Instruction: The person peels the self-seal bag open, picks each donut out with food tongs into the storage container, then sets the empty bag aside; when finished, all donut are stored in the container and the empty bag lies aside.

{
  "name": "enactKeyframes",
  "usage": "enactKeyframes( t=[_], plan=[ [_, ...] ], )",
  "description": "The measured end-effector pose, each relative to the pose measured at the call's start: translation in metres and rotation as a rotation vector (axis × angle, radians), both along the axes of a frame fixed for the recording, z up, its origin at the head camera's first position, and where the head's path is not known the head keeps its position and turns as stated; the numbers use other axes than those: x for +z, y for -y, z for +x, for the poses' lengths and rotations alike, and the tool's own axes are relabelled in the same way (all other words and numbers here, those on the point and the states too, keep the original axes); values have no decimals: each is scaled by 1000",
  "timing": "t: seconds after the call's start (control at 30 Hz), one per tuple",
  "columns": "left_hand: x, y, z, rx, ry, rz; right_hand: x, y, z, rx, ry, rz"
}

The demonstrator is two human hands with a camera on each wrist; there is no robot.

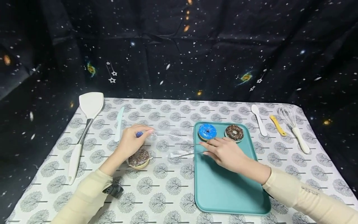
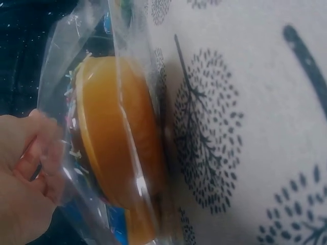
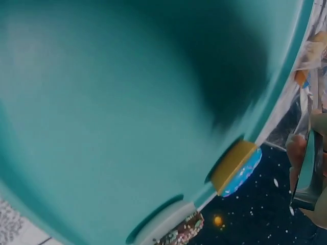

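Observation:
My left hand (image 1: pixel 133 140) pinches the edge of a clear plastic bag (image 2: pixel 66 56) lying on the patterned cloth. Inside the bag is a doughnut with brown icing and sprinkles (image 1: pixel 139 158), its tan side (image 2: pixel 120 132) large in the left wrist view. A bit of a blue-iced doughnut (image 1: pixel 139 134) shows behind the left hand. Over the teal tray (image 1: pixel 232 186), my right hand (image 1: pixel 225 152) grips metal tongs (image 1: pixel 193 153). Their two arms stand apart, pointing left toward the bag's mouth. Nothing shows between the arms.
At the tray's far end sit a blue-iced doughnut (image 1: pixel 207 132) and a chocolate doughnut (image 1: pixel 234 133). A white spatula (image 1: pixel 84 133) and a pale knife (image 1: pixel 119 124) lie left; a white spoon (image 1: pixel 259 119), a yellow-handled utensil (image 1: pixel 277 125) and a whisk (image 1: pixel 295 129) lie right.

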State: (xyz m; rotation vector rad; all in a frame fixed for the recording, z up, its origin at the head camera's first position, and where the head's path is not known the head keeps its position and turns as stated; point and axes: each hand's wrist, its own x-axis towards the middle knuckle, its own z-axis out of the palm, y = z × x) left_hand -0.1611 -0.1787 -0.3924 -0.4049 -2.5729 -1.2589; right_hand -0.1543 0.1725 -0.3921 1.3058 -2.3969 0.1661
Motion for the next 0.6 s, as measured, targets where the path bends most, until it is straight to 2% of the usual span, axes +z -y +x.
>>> enactKeyframes(
  t=[0.17,0.37,0.6],
  plan=[
    [-2,0,-1,-14,-13,12,4,-12,-5,0,3,-12],
    [0,4,-1,4,-6,10,2,-27,-14,-56,9,-13],
    [1,3,1,17,14,9,-1,-7,-19,-22,21,17]
  ],
)
